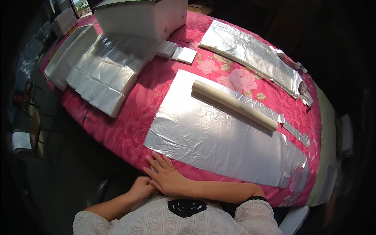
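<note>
Near the table's front edge, my right hand (168, 178) lies palm down with its fingers spread. A small pale patch shows under its fingers, too covered to name. Tucked partly beneath it, my left hand (141, 189) is curled closed, and whatever it holds is hidden. Just beyond my fingertips begins a wide stack of thin, shiny plastic sheets or bags (211, 135), wrinkled on top, with strips trailing at its right end. A long beige tube (235, 105) rests slantwise across its far side. Both hands are off the tube.
Another shiny plastic stack (250, 55) lies far right. At left are rows of folded plastic packets (103, 78) beside a white open container (70, 56). A large white bin (141, 19) stands behind, with two small packets (184, 55) near it. A pink floral cloth (149, 90) covers the table.
</note>
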Motion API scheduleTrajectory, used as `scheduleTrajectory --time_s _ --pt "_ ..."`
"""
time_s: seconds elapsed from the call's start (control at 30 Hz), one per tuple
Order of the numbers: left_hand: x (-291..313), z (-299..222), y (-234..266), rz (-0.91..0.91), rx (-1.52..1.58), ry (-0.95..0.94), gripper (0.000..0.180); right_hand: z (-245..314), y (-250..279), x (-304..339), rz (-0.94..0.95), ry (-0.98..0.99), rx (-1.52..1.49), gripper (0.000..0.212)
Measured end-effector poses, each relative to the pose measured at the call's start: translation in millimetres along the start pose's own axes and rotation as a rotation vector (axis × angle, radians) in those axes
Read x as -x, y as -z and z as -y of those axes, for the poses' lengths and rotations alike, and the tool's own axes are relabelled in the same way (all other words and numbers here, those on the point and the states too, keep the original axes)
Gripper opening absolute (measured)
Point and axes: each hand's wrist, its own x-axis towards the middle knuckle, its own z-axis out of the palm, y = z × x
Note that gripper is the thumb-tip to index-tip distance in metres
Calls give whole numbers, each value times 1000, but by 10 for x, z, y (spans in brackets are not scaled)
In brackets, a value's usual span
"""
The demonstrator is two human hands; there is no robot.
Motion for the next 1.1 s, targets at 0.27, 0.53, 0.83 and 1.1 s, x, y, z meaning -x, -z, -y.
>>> scheduleTrajectory --time_s 0.27,0.53,0.83,1.1 --pt "85 -755 113 -111 -780 -676 12 -437 760 -159 160 163 -34 14" --pt "-388 -925 418 -457 -916 -1031 51 -1462 1706 -1098 -439 -513 -677 19" --pt "-533 -822 409 -479 -1154 -1066 54 -3048 2021 -1895 -845 -904 -667 26" --pt "-512 -829 396 -482 -1144 -1040 55 -2590 2197 -1720 -510 -1030 268 57"
